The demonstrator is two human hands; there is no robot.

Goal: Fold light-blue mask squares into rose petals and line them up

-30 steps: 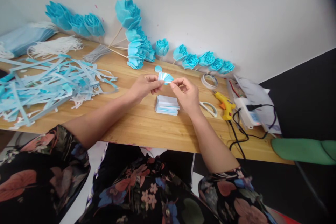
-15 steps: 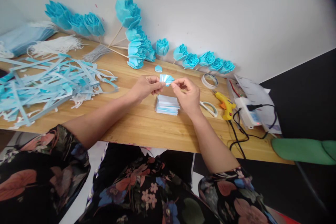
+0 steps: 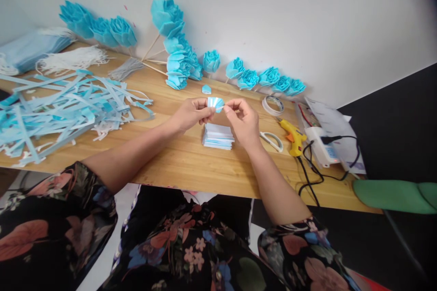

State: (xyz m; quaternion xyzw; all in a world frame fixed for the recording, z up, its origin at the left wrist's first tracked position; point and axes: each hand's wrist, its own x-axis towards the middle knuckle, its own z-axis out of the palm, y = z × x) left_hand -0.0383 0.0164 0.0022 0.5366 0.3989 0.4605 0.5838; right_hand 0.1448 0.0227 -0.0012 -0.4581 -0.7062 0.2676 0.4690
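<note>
Between finger and thumb my left hand [image 3: 194,112] pinches a small fanned bunch of blue and white fabric petals [image 3: 215,102]. My right hand [image 3: 243,120] is closed in a pinch at the bunch's right edge, its fingertips on an outer petal. A stack of cut fabric pieces [image 3: 219,136], white and light blue, lies on the wooden table just below both hands. One loose blue petal [image 3: 206,89] with a rounded edge rests beyond them.
Blue fabric flowers [image 3: 177,63] on sticks lean along the wall. Tangled strips [image 3: 68,113] cover the left side. To the right are a tape roll [image 3: 272,105], scissors [image 3: 272,141] partly hidden by my hand, a yellow glue gun [image 3: 292,137] and a power strip [image 3: 321,146].
The right fingertips have shifted slightly at the bunch's edge, and the fan looks a little narrower. My left hand keeps its pinch almost in place.
</note>
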